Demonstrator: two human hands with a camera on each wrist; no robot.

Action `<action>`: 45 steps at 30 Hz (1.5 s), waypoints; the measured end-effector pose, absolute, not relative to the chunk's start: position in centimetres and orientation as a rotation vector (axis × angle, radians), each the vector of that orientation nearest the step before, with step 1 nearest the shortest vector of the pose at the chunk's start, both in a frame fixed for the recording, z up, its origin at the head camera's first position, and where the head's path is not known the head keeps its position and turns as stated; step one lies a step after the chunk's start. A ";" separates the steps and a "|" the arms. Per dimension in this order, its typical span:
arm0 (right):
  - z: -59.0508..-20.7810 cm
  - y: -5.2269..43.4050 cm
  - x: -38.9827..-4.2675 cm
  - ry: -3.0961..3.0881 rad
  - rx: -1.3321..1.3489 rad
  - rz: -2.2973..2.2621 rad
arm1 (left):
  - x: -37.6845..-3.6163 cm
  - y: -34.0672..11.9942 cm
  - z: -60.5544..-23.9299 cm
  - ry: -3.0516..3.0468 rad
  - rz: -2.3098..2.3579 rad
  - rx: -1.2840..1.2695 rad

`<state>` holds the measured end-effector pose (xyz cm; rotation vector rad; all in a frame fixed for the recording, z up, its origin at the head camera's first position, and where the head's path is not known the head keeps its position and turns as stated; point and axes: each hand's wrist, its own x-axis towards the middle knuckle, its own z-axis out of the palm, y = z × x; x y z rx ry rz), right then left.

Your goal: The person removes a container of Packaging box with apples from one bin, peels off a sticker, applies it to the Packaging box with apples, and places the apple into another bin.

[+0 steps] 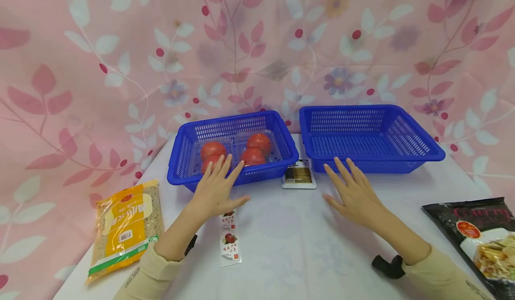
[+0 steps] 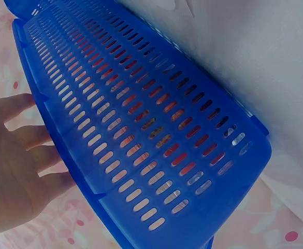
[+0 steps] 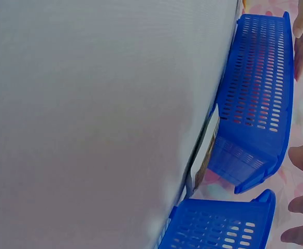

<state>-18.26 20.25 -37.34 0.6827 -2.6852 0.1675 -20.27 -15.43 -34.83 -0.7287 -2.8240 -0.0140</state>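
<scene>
My left hand (image 1: 215, 190) has its fingers spread near the front rim of the left blue basket (image 1: 265, 172). In the left wrist view its fingers (image 2: 29, 136) are by the rim; whether they touch it I cannot tell. Inside that basket are clear plastic trays with several red, tomato-like fruits (image 1: 259, 143). My right hand (image 1: 356, 195) also has its fingers spread, in front of the right blue basket (image 1: 370, 166), which has nothing visible in it. Both hands hold nothing. A small flat package (image 1: 299, 175) lies between the baskets.
A strip of printed stickers (image 1: 230, 246) lies near my left wrist. At far left is a yellow bag (image 1: 128, 228) with a clear window. A black food bag (image 1: 479, 233) lies at the right edge. Behind the white table (image 1: 281, 246) hangs a pink floral cloth (image 1: 257, 45).
</scene>
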 end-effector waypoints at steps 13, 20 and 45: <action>-36.2 18.5 -19.9 -2.678 0.767 0.229 | -21.0 -16.2 -34.2 -2.887 -0.082 -0.623; -35.7 16.8 -20.7 -2.752 0.760 0.328 | -21.2 -17.0 -34.4 -2.888 -0.141 -0.581; -33.4 10.2 -23.8 -2.784 0.900 0.777 | -22.1 -19.2 -33.6 -2.855 -0.335 -0.395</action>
